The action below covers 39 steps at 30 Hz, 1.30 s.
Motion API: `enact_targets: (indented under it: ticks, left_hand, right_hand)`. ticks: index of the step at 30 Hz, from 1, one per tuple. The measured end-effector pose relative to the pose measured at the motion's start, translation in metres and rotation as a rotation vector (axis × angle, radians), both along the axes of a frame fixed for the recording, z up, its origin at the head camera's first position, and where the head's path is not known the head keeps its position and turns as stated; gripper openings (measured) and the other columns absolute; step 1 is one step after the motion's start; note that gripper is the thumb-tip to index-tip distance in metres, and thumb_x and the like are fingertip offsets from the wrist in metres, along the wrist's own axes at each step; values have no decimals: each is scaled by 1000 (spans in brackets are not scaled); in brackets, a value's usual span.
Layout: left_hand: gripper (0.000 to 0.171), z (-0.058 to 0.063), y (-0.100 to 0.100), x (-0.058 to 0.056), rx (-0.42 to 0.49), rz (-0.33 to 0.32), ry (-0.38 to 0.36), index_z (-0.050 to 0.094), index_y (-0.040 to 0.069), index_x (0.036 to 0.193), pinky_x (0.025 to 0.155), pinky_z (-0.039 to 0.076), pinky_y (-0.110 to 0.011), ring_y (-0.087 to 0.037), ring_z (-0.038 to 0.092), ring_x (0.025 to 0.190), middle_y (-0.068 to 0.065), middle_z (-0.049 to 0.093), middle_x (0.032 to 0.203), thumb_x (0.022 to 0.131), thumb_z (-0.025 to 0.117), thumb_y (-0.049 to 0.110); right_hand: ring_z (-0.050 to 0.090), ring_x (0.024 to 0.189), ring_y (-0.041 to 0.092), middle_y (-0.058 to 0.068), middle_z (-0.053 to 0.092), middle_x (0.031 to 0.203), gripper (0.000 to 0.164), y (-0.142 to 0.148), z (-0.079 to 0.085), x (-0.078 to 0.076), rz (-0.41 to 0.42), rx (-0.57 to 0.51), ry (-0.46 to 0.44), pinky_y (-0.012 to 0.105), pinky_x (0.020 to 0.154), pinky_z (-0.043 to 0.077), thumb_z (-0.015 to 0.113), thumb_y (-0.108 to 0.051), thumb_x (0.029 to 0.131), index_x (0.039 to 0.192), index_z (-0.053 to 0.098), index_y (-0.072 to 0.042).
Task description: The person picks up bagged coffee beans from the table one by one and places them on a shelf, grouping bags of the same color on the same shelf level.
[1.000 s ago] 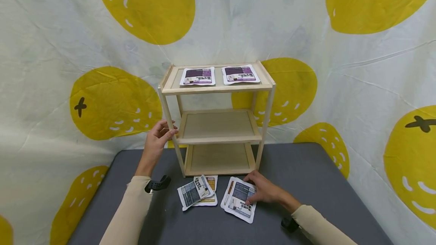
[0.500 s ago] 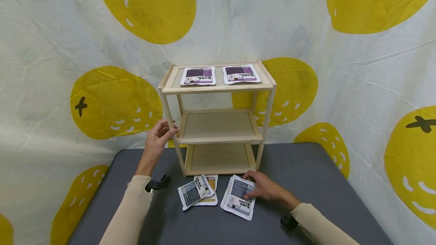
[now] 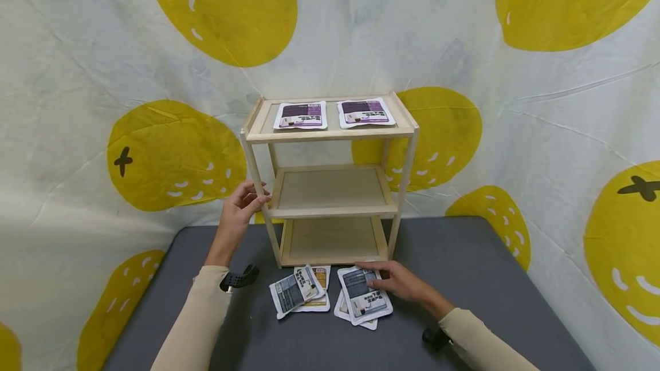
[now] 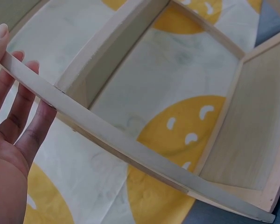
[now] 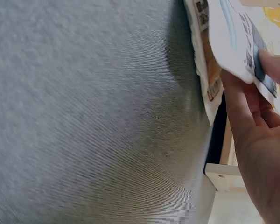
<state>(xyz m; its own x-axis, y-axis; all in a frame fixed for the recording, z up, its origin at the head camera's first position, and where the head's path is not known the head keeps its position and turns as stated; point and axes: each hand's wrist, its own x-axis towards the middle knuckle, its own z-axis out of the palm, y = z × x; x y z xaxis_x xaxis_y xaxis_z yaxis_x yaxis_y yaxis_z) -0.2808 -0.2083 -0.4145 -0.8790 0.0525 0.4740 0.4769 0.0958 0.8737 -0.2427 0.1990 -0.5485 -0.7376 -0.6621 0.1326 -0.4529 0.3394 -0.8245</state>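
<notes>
My left hand (image 3: 240, 210) is at the left front post of a small three-tier wooden shelf (image 3: 332, 210). In the left wrist view the thumb lies on one side of the post (image 4: 116, 130) and the fingers lie behind it. My right hand (image 3: 402, 282) pinches the edge of a white pouch (image 3: 363, 296) with a dark blue-grey label, thumb on top and fingers beneath. The right wrist view shows this pouch lifted at an angle off an orange-labelled pouch (image 5: 209, 70) lying on the grey surface.
Two purple-labelled pouches (image 3: 301, 115) lie side by side on the top tier. Left of my right hand, a blue-grey pouch (image 3: 291, 292) overlaps an orange one (image 3: 321, 285) on the grey table (image 3: 464, 268). Behind hangs a lemon-patterned cloth (image 3: 361, 27).
My right hand has drawn the blue-grey pouch up and turned it, uncovering more of the pouch below. The left hand and the shelf have stayed in place.
</notes>
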Motion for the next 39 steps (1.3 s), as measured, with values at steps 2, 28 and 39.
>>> enact_targets:
  ticks: [2,28,39]
  left_hand:
    - [33,0,0,0,0,-1,2,61,8,129,90,57,-29,-23,68,105,-14,64,113,99,68,18]
    - [33,-1,1,0,9,6,10,61,8,130,91,56,-29,-20,68,104,-11,65,112,99,67,16]
    - [34,0,2,0,11,6,8,59,5,130,91,56,-28,-20,68,104,-10,65,112,99,67,15]
  right_hand:
    - [58,116,15,13,66,134,37,-1,-4,0,18,-32,-8,24,92,48,66,-13,99,135,65,-6]
    - [63,98,20,19,63,124,41,-9,-5,8,-106,-107,-227,23,81,53,77,-12,90,129,66,-3]
    - [67,96,19,25,58,128,38,-14,16,11,-47,-201,-284,26,80,57,70,-8,96,133,63,-1]
